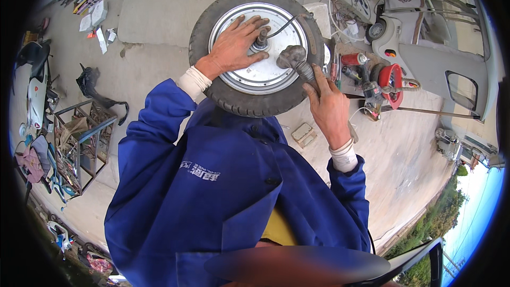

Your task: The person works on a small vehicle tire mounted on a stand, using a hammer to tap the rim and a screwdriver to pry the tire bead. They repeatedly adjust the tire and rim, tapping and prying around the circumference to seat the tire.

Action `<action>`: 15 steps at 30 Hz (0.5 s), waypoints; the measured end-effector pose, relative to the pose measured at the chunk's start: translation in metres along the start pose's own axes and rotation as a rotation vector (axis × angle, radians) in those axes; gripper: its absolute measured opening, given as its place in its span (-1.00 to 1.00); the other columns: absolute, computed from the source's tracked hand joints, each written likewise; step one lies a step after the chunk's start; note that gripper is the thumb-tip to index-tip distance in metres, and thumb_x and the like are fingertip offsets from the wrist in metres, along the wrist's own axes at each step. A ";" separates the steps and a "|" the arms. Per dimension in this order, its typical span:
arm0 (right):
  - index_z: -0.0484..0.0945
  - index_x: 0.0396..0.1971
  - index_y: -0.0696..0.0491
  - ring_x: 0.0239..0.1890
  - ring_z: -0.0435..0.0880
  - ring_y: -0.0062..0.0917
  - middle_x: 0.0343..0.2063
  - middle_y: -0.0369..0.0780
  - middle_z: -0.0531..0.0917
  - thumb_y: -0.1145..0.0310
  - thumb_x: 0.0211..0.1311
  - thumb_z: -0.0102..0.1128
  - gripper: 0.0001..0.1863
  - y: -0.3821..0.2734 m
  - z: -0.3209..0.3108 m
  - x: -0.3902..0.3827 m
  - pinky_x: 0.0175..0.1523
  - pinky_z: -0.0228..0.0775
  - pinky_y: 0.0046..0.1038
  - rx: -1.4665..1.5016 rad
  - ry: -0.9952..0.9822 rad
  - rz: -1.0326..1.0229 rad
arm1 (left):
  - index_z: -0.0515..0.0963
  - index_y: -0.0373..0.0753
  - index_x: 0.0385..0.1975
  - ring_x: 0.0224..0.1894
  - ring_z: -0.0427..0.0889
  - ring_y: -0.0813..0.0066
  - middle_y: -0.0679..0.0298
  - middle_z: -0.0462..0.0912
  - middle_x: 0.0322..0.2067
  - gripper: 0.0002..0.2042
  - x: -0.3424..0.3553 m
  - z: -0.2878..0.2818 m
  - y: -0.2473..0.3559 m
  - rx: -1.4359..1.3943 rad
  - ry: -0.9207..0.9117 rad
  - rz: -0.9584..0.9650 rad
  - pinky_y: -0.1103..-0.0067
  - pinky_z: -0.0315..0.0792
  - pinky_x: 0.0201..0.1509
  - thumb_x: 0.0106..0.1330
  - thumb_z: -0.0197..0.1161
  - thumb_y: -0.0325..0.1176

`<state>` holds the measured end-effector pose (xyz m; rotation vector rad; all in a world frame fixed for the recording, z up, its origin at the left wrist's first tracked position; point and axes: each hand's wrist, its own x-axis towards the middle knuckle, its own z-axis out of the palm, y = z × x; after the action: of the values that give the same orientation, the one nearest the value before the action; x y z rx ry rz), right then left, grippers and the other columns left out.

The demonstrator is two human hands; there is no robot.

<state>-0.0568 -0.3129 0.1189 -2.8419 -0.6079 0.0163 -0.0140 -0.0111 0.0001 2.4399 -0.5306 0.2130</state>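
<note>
A scooter-type wheel (260,82) with a black tyre and a silver hub cover lies before me, its flat side facing up. My left hand (238,45) rests on the cover with fingers spread, beside the greasy central axle (261,40). From the axle a black cable runs to the tyre's right side. My right hand (326,101) is closed around a dark grimy hammer-like tool (292,57) with a bulky rounded head and a ribbed grip. The head is over the right part of the cover; whether it touches is hard to tell.
Right of the wheel are a red spray can (354,59), a red tray (391,86) and a power tool (372,93). A small block (304,134) lies on the concrete. At left stand a metal-frame bin (85,143) of scrap and a scooter (36,93).
</note>
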 end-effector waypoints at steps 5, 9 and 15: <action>0.56 0.45 -0.08 -0.29 0.83 -0.07 -0.16 -0.04 0.81 0.07 0.48 0.39 -0.39 -0.012 0.001 0.001 -0.24 0.65 -0.14 0.050 -0.021 0.080 | 0.41 -0.14 0.51 0.68 0.18 0.08 0.21 0.31 0.61 -0.27 -0.016 -0.009 0.000 0.037 -0.026 -0.091 0.03 -0.07 0.77 0.34 0.42 -0.09; 0.57 0.43 -0.12 -0.42 0.80 -0.09 -0.25 -0.07 0.79 0.04 0.47 0.40 -0.39 -0.024 0.011 0.009 -0.37 0.62 -0.13 0.114 0.104 0.021 | 0.39 -0.14 0.54 0.68 0.17 0.08 0.20 0.29 0.62 -0.27 -0.018 -0.007 -0.002 0.054 -0.028 -0.053 0.01 -0.07 0.77 0.36 0.40 -0.09; 0.59 0.41 -0.11 -0.42 0.81 -0.08 -0.24 -0.07 0.78 0.07 0.45 0.41 -0.41 -0.033 0.024 0.011 -0.39 0.62 -0.13 -0.010 0.123 -0.024 | 0.37 -0.18 0.56 0.69 0.16 0.09 0.19 0.26 0.64 -0.29 -0.019 -0.010 -0.001 0.067 -0.036 -0.019 -0.01 -0.09 0.77 0.46 0.32 -0.05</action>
<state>-0.0609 -0.2740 0.1036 -2.8192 -0.6176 -0.1653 -0.0306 0.0022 0.0025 2.5167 -0.5242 0.1815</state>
